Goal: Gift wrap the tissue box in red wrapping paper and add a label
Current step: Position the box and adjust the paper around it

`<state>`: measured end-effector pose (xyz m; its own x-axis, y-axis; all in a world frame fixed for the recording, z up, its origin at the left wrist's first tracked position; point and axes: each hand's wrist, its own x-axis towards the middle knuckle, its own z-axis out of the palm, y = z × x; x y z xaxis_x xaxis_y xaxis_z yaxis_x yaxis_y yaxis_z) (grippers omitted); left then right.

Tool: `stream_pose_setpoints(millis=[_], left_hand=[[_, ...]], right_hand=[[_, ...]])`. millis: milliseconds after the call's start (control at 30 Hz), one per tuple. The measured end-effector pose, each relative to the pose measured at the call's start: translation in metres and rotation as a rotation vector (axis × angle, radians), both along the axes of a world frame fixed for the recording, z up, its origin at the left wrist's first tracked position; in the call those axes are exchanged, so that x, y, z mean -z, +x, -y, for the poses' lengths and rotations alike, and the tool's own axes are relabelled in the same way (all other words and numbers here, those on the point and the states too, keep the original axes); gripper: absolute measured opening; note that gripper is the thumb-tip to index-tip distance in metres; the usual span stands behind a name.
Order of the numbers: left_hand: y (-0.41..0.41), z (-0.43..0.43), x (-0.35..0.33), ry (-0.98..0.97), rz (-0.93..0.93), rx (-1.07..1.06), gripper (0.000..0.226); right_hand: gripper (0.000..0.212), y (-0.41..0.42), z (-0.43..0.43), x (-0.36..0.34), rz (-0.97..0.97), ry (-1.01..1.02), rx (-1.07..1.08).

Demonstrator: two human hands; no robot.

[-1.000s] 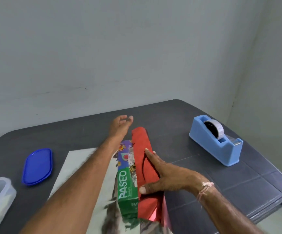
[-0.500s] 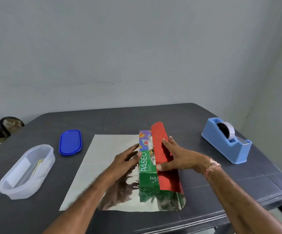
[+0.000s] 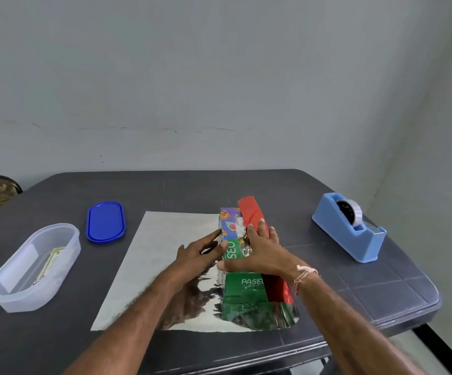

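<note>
On the dark grey table, the head view shows the green-and-purple cardboard tissue box lying on the silver-backed red wrapping paper sheet. One red flap covers its right side, pressed flat by the right hand, fingers straight. The left hand, fingers extended, touches its left side. Left flap, ends, tape and label remain. Folding room lies leftward over the sheet, whose near edge runs close to the table's front edge.

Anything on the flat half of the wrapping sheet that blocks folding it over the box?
Only the left hand, over the sheet with fingertips against the tissue box. The blue lid and clear container sit off the sheet, to its left.
</note>
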<state>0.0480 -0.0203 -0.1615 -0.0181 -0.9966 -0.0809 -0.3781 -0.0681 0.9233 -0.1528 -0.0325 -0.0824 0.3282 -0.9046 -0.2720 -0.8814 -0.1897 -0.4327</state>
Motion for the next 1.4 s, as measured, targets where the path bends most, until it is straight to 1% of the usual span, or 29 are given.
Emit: stream_pose_setpoints(millis=[267,333,400,433,500,567,600,667,733,767,800,833,867,900,933,1000,1033,1067,1133,1167,1200,1233,1267,1300,1333,1367,1400], left_hand=[[-0.002,-0.003,-0.004,-0.009,0.021,-0.012,0.067],[-0.003,-0.005,-0.007,-0.013,0.013,-0.017,0.066],[-0.004,-0.007,-0.009,-0.017,0.002,-0.023,0.063],[-0.004,-0.008,-0.009,-0.012,-0.002,-0.028,0.058],[-0.004,-0.009,-0.009,0.000,-0.016,-0.035,0.046],[-0.002,-0.009,-0.008,0.001,-0.019,-0.038,0.045],[-0.004,-0.008,-0.008,-0.002,-0.023,-0.031,0.048],[-0.003,-0.006,-0.007,0.006,-0.027,-0.028,0.058],[-0.003,-0.004,-0.005,0.023,-0.037,-0.029,0.064],[-0.003,-0.004,-0.005,0.030,-0.040,-0.031,0.064],[-0.004,-0.006,-0.008,0.034,-0.043,-0.034,0.063],[-0.005,-0.007,-0.010,0.032,-0.039,-0.035,0.063],[-0.007,-0.010,-0.014,0.037,-0.052,-0.034,0.064],[-0.008,-0.011,-0.016,0.041,-0.064,-0.033,0.066],[-0.009,-0.013,-0.018,0.044,-0.067,-0.031,0.067],[-0.011,-0.015,-0.020,0.030,-0.042,-0.029,0.068],[-0.011,-0.016,-0.020,0.010,-0.042,-0.033,0.066],[-0.012,-0.018,-0.021,-0.013,-0.047,-0.035,0.062],[-0.018,-0.025,-0.028,-0.071,-0.071,-0.042,0.043],[-0.020,-0.026,-0.030,-0.088,-0.093,-0.050,0.032],[-0.021,-0.027,-0.033,-0.083,-0.125,-0.060,0.024],[-0.021,-0.027,-0.037,-0.067,-0.158,-0.073,0.022],[-0.022,-0.028,-0.043,-0.039,-0.192,-0.083,0.024],[-0.022,-0.029,-0.050,-0.001,-0.220,-0.095,0.035],[-0.022,-0.030,-0.057,0.057,-0.239,-0.096,0.052],[-0.023,-0.030,-0.065,0.120,-0.246,-0.086,0.067],[-0.026,-0.031,-0.071,0.181,-0.257,-0.064,0.075]], right_hand=[[0.140,0.001,0.001,0.002,0.030,-0.007,-0.003],[0.137,-0.006,0.004,0.004,0.118,-0.019,-0.042],[0.125,-0.023,0.008,0.005,0.318,-0.007,-0.001],[0.115,-0.033,0.008,0.005,0.420,0.021,0.048],[0.086,-0.054,0.007,0.007,0.621,0.072,0.139],[0.060,-0.073,0.014,0.018,0.761,0.075,0.247],[0.054,-0.084,0.017,0.022,0.804,0.067,0.336],[0.047,-0.107,0.023,0.031,0.826,-0.022,0.535],[0.042,-0.119,0.023,0.030,0.750,-0.290,0.643],[0.039,-0.120,0.018,0.023,0.735,-0.437,0.638],[0.034,-0.116,0.010,0.014,0.770,-0.552,0.578],[0.030,-0.108,0.003,0.003,0.797,-0.594,0.467],[0.027,-0.101,0.000,-0.004,0.771,-0.567,0.357],[0.028,-0.093,-0.001,-0.005,0.718,-0.498,0.278],[0.033,-0.086,-0.003,-0.003,0.667,-0.391,0.236],[0.056,-0.074,-0.007,0.002,0.646,-0.146,0.240],[0.062,-0.070,-0.008,0.007,0.674,-0.020,0.261],[0.057,-0.067,-0.013,0.011,0.729,0.078,0.278],[0.044,-0.061,-0.019,0.020,0.904,0.180,0.314],[0.044,-0.059,-0.020,0.024,0.986,0.210,0.336],[0.049,-0.058,-0.020,0.026,1.045,0.214,0.354],[0.052,-0.056,-0.018,0.027,1.100,0.207,0.366],[0.048,-0.053,-0.017,0.026,1.148,0.184,0.374],[0.038,-0.050,-0.017,0.023,1.197,0.148,0.368],[0.028,-0.046,-0.016,0.020,1.233,0.092,0.354],[0.021,-0.044,-0.016,0.017,1.253,0.037,0.329],[0.020,-0.040,-0.017,0.013,1.264,-0.011,0.304]])
